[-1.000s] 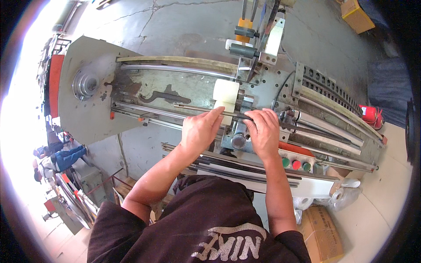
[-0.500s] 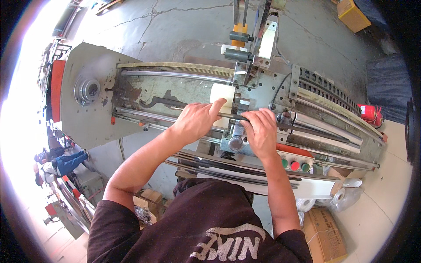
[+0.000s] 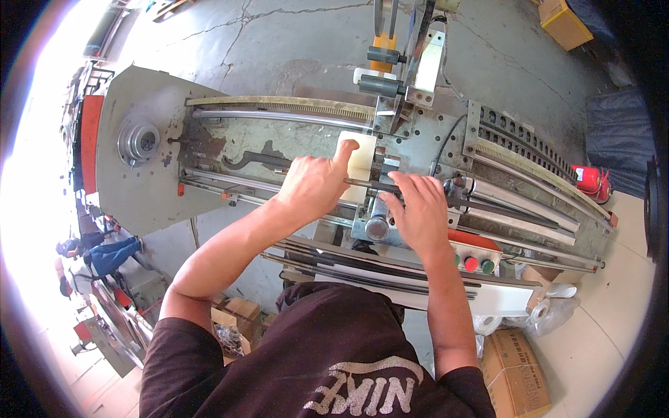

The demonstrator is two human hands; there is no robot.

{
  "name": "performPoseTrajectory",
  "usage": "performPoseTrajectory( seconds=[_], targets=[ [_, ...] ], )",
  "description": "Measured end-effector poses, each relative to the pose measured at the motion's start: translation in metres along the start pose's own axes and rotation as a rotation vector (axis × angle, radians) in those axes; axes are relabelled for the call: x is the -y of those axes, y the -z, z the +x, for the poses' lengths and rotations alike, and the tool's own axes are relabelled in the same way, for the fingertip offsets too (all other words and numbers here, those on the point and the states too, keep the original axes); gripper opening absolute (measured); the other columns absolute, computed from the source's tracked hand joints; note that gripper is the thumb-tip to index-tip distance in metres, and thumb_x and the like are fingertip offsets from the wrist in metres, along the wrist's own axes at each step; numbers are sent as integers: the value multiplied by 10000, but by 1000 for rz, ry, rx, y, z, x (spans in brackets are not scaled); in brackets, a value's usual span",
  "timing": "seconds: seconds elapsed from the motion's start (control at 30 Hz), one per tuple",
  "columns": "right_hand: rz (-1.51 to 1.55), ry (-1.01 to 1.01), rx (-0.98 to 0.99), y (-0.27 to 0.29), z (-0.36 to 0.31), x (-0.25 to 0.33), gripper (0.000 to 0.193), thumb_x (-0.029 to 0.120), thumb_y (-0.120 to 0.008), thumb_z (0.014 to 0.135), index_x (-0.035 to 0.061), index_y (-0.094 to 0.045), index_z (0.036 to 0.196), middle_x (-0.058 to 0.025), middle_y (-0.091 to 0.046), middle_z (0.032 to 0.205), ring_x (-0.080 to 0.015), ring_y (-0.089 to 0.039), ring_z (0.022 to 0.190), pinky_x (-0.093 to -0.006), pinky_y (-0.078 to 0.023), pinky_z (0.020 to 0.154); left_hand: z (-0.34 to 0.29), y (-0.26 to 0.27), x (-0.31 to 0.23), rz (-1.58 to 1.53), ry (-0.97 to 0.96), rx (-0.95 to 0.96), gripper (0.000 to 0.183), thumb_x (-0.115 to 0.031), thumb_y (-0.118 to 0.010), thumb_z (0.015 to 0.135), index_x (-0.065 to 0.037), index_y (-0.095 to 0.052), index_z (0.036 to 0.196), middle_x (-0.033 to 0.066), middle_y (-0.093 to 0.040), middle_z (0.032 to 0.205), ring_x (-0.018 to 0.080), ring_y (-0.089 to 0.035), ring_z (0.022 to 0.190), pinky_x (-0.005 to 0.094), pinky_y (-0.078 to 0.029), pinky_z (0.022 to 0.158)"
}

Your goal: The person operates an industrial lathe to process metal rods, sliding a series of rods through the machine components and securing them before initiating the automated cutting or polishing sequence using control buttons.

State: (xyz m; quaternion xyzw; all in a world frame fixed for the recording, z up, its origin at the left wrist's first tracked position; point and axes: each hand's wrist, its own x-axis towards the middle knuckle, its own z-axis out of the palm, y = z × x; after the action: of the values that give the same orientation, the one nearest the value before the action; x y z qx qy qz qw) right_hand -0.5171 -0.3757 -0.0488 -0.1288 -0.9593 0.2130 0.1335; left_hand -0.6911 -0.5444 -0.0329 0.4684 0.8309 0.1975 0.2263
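Our left hand (image 3: 315, 184) is curled tight at 11 o'clock, our right hand (image 3: 422, 213) loosely spread at 3, over the grey machine bed (image 3: 300, 138). Gripped in the left, the dark rod (image 3: 378, 185) passes near centre, toward 2 o'clock; we judge it stiff, fairly light and smooth enough to roll, best held at two well-spaced points. Behind it, at 1 o'clock, shows a pale block (image 3: 362, 153).
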Motion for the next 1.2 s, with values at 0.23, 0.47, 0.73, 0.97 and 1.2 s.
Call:
performPoseTrajectory(
  seconds=[0.23,0.47,0.73,0.97,1.2],
  targets=[
    [72,-34,135,-3,7,-15,198,223,-746,925,73,-729,1054,-94,-731,1014,-325,-673,1012,-456,-485,965,0,-13,17,-158,-94,-184,597,-196,-793,891,-91,-466,1379,127,-757,919,340,-746,923,472,-563,757],
    [91,-43,-41,-15,0,-14,200,189,-792,882,87,-737,1044,-71,-728,1030,-312,-660,1033,-450,-469,1007,-22,5,59,78,-4,-15,182,-251,-644,1024,-81,-708,1030,146,-738,969,386,-693,928,490,-541,838],
    [-178,12,-42,-13,-6,-34,288,217,-746,939,65,-692,1178,-100,-711,1121,-304,-644,1111,-476,-419,1103,-3,-12,63,179,-159,-246,201,-200,-792,863,-78,-643,920,93,-686,877,339,-675,888,464,-514,841],
    [-167,104,-33,-10,2,-44,169,149,-720,913,82,-701,1067,-83,-712,1073,-297,-663,1064,-469,-433,1066,2,-27,59,184,-60,-288,304,-197,-821,824,-89,-646,1048,103,-666,1073,313,-642,1064,484,-512,909],
    [-206,39,-142,-24,1,-39,270,25,-770,770,99,-650,1001,-82,-657,1003,-299,-639,1060,-461,-447,1021,-22,-62,20,246,-295,-122,846,-343,-746,925,-41,-372,1622,163,-297,1726,290,-267,1609,481,-208,1324]
  ],
)
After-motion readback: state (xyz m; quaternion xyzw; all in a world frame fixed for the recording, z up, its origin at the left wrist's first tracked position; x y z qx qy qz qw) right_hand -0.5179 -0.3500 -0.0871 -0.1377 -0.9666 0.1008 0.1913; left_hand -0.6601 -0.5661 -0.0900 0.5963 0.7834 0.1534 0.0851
